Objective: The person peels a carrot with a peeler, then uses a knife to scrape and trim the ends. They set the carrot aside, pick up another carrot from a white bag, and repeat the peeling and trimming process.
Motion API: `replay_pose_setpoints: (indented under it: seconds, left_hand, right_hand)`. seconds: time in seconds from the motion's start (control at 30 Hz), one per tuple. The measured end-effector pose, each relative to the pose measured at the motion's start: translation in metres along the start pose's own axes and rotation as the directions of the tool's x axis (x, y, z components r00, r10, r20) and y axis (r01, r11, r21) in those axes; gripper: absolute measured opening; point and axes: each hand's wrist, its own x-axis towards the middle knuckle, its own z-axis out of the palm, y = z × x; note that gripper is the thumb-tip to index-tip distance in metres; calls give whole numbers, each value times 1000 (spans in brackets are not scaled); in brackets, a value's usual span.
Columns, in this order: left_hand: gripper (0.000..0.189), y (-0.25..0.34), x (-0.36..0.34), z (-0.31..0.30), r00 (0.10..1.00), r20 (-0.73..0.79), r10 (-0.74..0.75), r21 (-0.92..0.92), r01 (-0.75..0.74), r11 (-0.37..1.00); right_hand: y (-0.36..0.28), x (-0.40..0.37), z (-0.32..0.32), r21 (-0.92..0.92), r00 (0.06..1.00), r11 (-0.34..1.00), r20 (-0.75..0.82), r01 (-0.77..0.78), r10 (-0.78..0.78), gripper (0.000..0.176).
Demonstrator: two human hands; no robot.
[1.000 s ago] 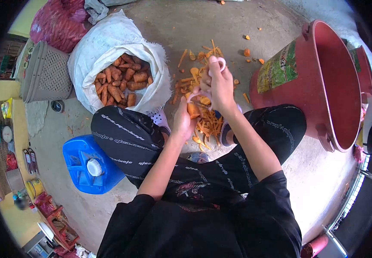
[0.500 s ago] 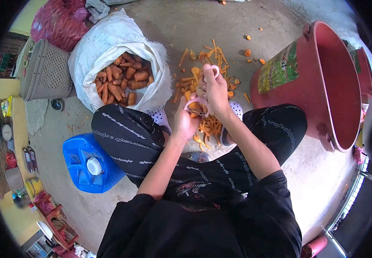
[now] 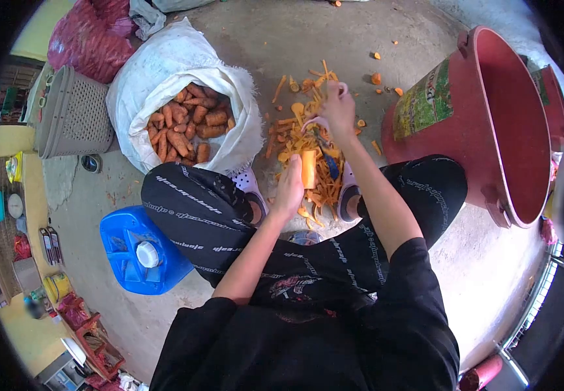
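My left hand (image 3: 289,186) is closed around a short, peeled carrot piece (image 3: 309,168), bright orange and held upright above the floor between my feet. Farther forward, my right hand (image 3: 339,112) grips a pink peeler (image 3: 315,122), slightly blurred. The peeler's head is apart from the carrot. Beneath both hands lies a loose pile of carrot peelings (image 3: 321,189), with a dark blue scrap (image 3: 332,167) showing among them.
A white sack (image 3: 140,98) of unpeeled carrots (image 3: 179,140) stands open at the left front. To the right is a large red bucket (image 3: 438,130). A blue jerrycan (image 3: 140,251) sits by my left knee, and a grey perforated basket (image 3: 81,117) stands beyond the sack.
My right hand has moved forward and slightly right with the peeler, away from the carrot. The carrot in my left hand is now in plain sight.
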Motion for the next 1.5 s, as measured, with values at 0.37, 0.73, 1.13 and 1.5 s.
replay_pose_setpoints:
  seconds: [0.37,0.73,1.13,1.5]
  left_hand:
    - [31,35,-2,3,995,69,-70,-421,93,902]
    - [34,51,-12,6,978,207,14,-611,119,782]
    - [38,1,2,-2,999,-42,15,-85,-19,996]
    - [35,30,-3,4,999,5,-42,-399,40,916]
  right_hand:
    - [-43,-64,31,87,975,986,181,-145,127,27]
    - [-23,-79,31,38,933,965,269,-260,241,30]
    - [-9,-36,21,18,960,969,141,-246,241,29]
    - [-22,-23,8,-614,891,651,237,446,-387,25]
